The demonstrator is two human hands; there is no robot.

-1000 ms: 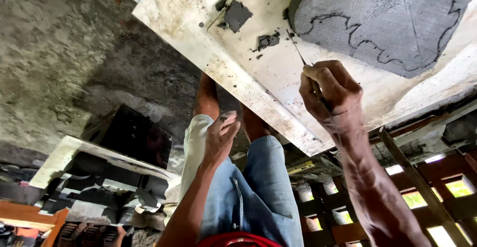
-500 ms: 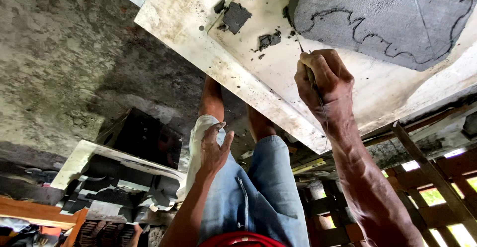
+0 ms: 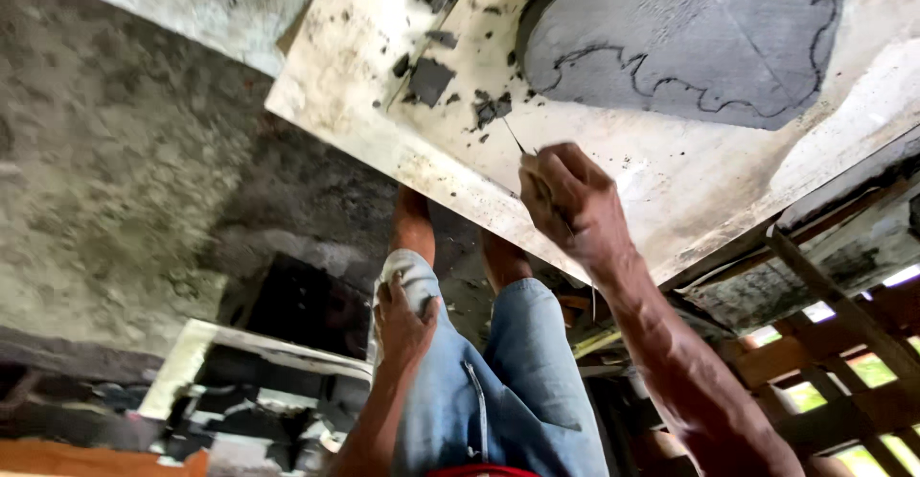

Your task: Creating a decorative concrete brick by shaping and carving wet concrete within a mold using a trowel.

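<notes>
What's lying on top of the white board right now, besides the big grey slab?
On the white board lie the grey slab with a scalloped line cut into it, small grey offcuts and crumbs. The right hand rests there holding a thin tool. The board beneath the slab is hidden.

Grey clay slab [image 3: 690, 36] cut off at top edge; thin tool's [image 3: 516, 138] handle hidden inside right hand [image 3: 570, 199].

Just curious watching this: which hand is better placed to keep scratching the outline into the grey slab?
Probably the right hand: it grips the thin metal scribing tool beside the grey cement slab. The left hand rests on the knee.
</notes>
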